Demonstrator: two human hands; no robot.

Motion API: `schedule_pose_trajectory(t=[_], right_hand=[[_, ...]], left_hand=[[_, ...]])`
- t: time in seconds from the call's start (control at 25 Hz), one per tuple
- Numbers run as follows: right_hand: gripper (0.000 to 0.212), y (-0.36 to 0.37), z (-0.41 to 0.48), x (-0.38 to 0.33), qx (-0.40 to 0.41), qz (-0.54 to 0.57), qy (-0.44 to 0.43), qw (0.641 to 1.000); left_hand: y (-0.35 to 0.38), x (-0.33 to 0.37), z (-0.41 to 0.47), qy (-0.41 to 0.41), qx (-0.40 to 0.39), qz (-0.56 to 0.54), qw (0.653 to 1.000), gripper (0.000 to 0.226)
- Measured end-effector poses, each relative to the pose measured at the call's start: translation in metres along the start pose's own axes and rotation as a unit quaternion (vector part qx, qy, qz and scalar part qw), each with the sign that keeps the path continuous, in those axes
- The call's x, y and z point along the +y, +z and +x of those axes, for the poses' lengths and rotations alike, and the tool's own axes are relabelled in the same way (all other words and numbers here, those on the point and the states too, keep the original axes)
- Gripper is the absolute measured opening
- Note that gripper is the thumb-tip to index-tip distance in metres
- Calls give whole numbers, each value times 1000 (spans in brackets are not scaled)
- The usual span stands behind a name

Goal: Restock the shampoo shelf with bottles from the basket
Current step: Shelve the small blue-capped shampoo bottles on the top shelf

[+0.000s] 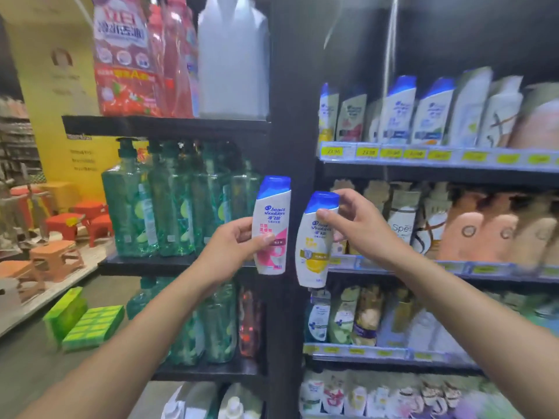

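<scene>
My left hand [236,243] grips a white shampoo bottle with a blue cap and pink label [272,219], held upright in front of the black shelf post. My right hand [354,222] holds a second white bottle with a blue cap and yellow label [313,252] by its neck, tilted slightly, at the left end of the middle shampoo shelf [423,267]. The upper shampoo shelf [438,164] carries similar blue-capped bottles [396,113]. The basket is out of view.
A black upright post [290,146] divides the shampoo shelves from a left rack of green pump bottles [133,207] and red refill bags [127,55]. Green boxes [90,325] lie on the floor at the left. Orange stools [57,255] stand beyond.
</scene>
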State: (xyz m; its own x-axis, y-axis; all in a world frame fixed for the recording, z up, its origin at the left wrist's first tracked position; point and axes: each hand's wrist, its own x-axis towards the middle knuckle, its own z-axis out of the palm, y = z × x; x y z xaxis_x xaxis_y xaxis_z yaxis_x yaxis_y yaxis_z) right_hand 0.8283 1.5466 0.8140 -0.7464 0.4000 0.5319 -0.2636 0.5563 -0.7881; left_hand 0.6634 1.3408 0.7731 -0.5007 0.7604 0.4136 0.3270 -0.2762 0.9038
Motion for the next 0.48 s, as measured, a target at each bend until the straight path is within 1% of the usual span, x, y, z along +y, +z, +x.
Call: schedule_pose_trajectory(t=[0.16, 0.24, 0.36, 0.48], right_hand=[[29, -50, 13, -14, 39, -19, -14, 999], [28, -69, 21, -23, 46, -36, -15, 998], [26, -94, 38, -43, 49, -53, -22, 997], [25, -111, 67, -73, 67, -80, -50, 993]], left_hand=[[23, 30, 44, 36, -19, -5, 999, 19], [29, 42, 59, 44, -20, -20, 999, 19], [33, 51, 77, 58, -22, -59, 996, 26], [30, 48, 87, 57, -22, -65, 996, 32]])
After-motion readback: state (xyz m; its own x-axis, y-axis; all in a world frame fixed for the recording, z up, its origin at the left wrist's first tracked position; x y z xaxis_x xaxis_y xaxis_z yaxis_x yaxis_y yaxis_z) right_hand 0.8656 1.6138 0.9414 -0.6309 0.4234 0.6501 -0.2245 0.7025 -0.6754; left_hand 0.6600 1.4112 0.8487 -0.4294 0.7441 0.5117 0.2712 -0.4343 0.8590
